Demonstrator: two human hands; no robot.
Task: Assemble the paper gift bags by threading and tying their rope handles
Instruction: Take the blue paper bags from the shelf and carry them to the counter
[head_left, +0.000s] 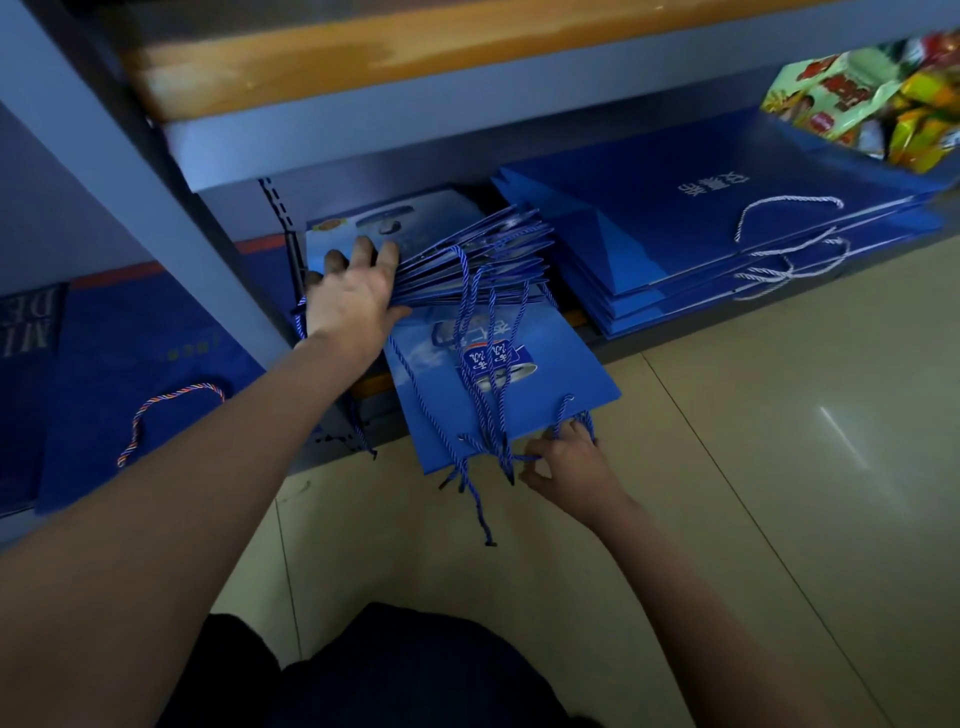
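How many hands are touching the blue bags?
2. The left hand lifts the fanned stack of bags on the shelf; the right hand pinches rope handles at the bottom bag's edge.

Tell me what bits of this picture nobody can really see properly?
- Head view: the left hand covers the near edges of the fanned bags, hiding their count.
- The snack packets are blurred and cut off at the right edge.
- The right hand hides the rope handles' knots.
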